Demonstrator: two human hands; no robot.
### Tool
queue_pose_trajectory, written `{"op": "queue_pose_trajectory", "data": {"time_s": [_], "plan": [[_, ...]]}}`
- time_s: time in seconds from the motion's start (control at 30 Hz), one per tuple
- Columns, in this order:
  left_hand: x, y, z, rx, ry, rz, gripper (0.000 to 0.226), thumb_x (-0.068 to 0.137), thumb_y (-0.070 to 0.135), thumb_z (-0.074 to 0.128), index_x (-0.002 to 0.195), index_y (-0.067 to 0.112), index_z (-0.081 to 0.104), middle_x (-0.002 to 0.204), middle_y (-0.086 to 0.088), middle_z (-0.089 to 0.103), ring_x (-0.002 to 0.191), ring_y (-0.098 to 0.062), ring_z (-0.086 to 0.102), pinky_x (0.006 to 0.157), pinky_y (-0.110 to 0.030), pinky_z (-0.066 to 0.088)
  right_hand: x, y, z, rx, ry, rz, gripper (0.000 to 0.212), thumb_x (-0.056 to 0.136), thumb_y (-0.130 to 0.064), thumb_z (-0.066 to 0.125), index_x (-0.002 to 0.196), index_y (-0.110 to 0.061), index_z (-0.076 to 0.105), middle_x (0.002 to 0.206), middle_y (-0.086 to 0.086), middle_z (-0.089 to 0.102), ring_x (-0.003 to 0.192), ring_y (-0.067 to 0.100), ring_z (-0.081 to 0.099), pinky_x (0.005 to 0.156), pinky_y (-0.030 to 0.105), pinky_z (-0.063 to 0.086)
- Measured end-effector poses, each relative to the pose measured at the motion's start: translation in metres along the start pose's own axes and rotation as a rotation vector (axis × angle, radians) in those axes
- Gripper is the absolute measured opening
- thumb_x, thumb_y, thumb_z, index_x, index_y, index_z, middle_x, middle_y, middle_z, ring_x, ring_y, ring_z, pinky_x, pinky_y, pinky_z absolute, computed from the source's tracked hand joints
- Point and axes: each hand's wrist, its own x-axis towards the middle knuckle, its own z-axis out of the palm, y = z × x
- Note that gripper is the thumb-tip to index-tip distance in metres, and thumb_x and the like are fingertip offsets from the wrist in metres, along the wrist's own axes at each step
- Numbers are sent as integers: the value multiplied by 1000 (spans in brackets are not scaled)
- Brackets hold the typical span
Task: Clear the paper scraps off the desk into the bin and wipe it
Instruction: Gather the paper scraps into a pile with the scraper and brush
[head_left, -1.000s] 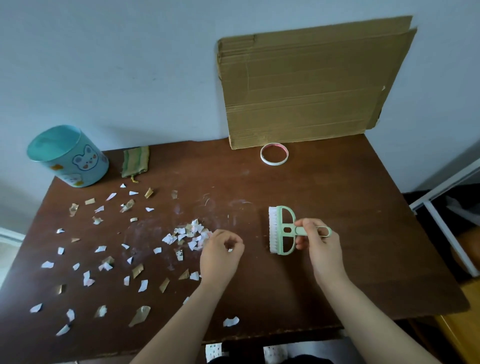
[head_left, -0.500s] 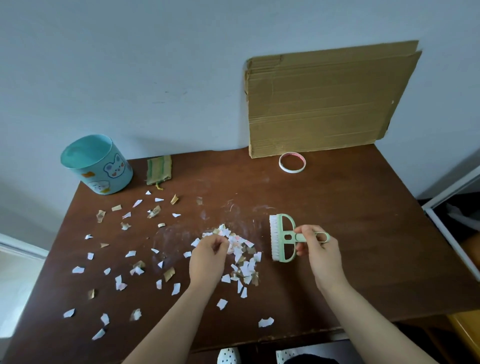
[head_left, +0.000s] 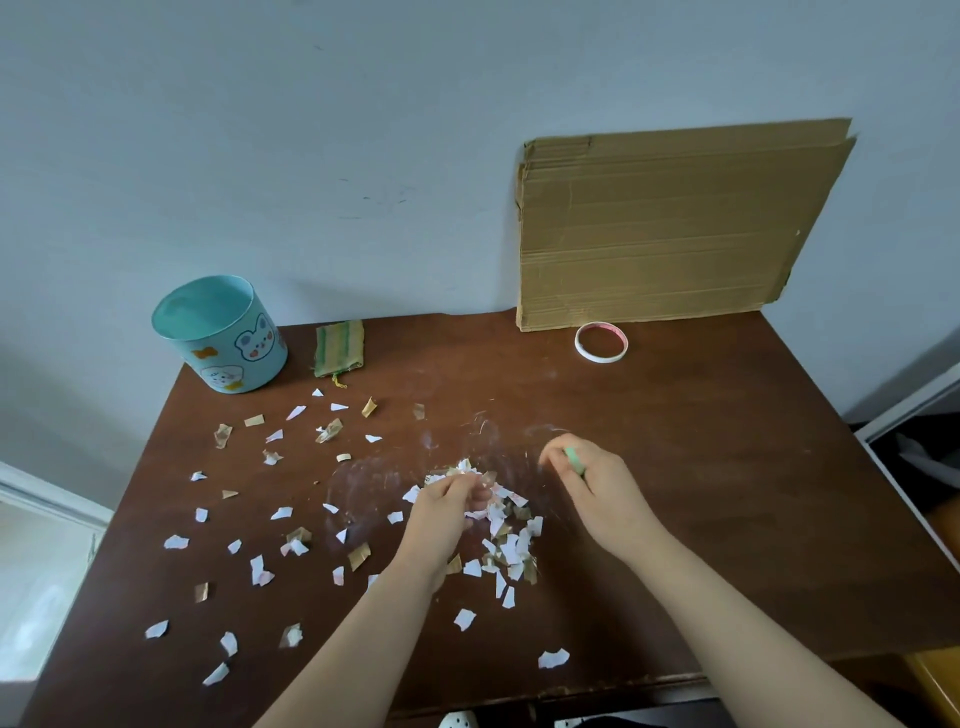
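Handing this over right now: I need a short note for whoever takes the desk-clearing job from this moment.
Left hand: fingers curled at the scrap pile; unclear whether it grips any.
Right hand: holds the green brush, whose head is hidden.
Bin: at the far left corner of the desk, with the cloth beside it, untouched.
Done: some scraps gathered mid-desk.
Left: sweep in the loose scraps across the left half, bin everything (none visible in it), then wipe.

left hand (head_left: 449, 512) — forearm angled in, fingers curled down, grip unclear | right hand (head_left: 592, 491) — blurred, fingers curled round green handle (head_left: 574, 460) | hands near, apart
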Motion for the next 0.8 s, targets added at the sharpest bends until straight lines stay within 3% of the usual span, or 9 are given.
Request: {"op": "queue_pose_trajectory", "data": {"time_s": [0.13,0.23,0.3,0.47,0.8], "plan": [[-4,4,1,-16,-94,32,34,94,29,43,86,23,75,88,4,71,86,-11,64,75,-25,46,13,-6,12,-76,-105,5,9,91,-25,58,98,-23,64,93,-12,60,86,6,56,75,19,46],[-8,6,1,12,-94,75,33,93,26,43,83,24,74,84,7,70,82,-7,64,70,-22,44,18,-11,19,-91,-125,5,5,85,-27,65,88,-24,63,77,-13,56,69,7,54,64,23,47],[-10,8,1,26,-87,92,32,92,26,43,82,24,74,83,7,70,81,-5,64,68,-20,44,20,-11,21,-108,-120,2,8,84,-28,66,82,-26,60,67,-15,50,58,6,47,54,15,39],[-12,9,0,13,-90,103,32,93,24,43,83,20,73,84,4,68,81,-7,62,68,-20,43,21,-10,23,-92,-125,17,14,86,-28,64,76,-24,56,62,-13,46,55,5,44,52,11,34],[-5,5,1,-36,-118,10,33,94,28,43,85,21,74,88,2,70,84,-9,63,70,-21,46,20,-11,22,-178,-235,-7,16,96,-28,48,86,-16,49,71,-9,45,60,5,40,55,16,30]]}}
